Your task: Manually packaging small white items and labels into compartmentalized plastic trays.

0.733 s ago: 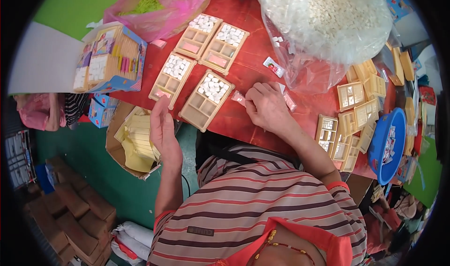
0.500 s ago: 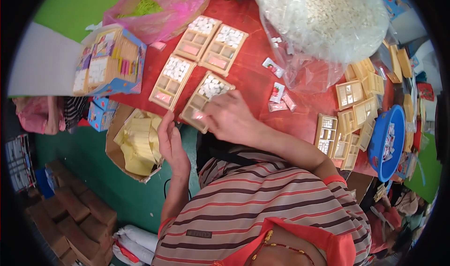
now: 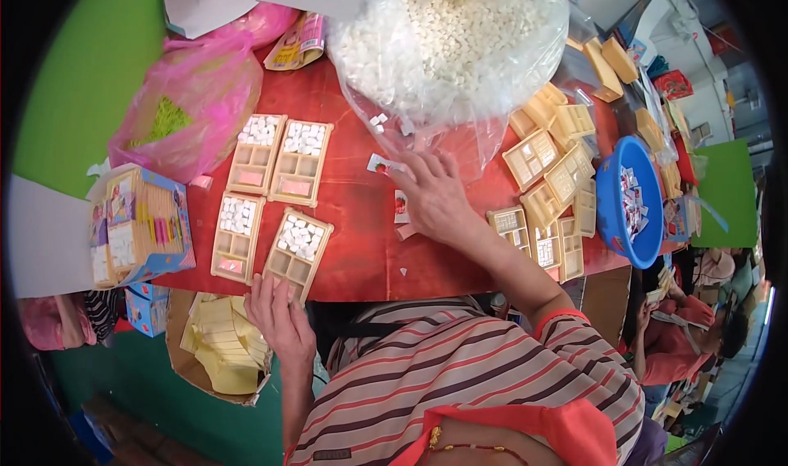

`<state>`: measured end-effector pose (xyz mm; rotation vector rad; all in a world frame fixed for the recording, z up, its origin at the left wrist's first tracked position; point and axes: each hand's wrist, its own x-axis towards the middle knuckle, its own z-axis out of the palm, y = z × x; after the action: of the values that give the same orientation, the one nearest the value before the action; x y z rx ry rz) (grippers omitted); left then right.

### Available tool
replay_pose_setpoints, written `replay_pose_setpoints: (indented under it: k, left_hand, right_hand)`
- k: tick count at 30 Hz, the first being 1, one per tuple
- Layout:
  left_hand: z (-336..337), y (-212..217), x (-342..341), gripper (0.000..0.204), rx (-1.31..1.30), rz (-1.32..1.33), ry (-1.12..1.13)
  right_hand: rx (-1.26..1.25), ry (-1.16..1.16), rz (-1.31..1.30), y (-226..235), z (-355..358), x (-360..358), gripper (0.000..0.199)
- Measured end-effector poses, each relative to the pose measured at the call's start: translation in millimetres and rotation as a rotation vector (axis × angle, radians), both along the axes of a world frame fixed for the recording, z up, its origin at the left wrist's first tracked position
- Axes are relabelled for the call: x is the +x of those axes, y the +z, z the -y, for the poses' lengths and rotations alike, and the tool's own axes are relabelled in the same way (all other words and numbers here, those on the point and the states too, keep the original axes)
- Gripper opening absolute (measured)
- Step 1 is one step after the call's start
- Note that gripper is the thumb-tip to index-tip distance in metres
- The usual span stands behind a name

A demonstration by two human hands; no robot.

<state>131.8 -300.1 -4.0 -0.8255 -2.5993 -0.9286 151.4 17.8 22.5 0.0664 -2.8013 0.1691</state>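
Observation:
My left hand (image 3: pixel 275 312) rests at the near edge of the red table (image 3: pixel 361 244), its fingers touching the near end of a tan compartment tray (image 3: pixel 297 246) part filled with small white pieces. Three more such trays (image 3: pixel 279 161) lie beside and beyond it. My right hand (image 3: pixel 433 197) is stretched out flat, fingers spread, over small red and white packets (image 3: pixel 386 166) next to the mouth of a big clear bag of white pieces (image 3: pixel 443 43). I see nothing gripped in it.
A heap of empty tan trays (image 3: pixel 552 185) lies to the right, beside a blue bowl (image 3: pixel 628 202) of small packets. A pink bag (image 3: pixel 193 105) and a colourful box (image 3: pixel 135 228) sit at left. A cardboard box of yellow sheets (image 3: pixel 217 344) stands below the table edge.
My right hand has left the near tray and reached forward and right to the packets by the clear bag. My left hand has stayed at the tray's near end.

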Motion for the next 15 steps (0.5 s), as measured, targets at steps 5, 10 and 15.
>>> replay_pose_setpoints:
  k: [5,10,15]
  left_hand:
    - [-44.5,20.5,-7.2,0.032,0.197,0.046,-0.171]
    - [-112.1,24.8,-17.3,0.033,0.159,0.064,-0.34]
    - [-173.3,19.0,-45.7,0.031,0.09,0.038,-0.419]
  right_hand:
    - [0.164,-0.079,0.06,-4.3,-39.7,22.6,0.024]
    - [0.059,-0.132,-0.189,-10.6,-87.3,14.3,0.016]
    - [-0.663,-0.338,-0.354,1.0,-132.6,13.9,0.012]
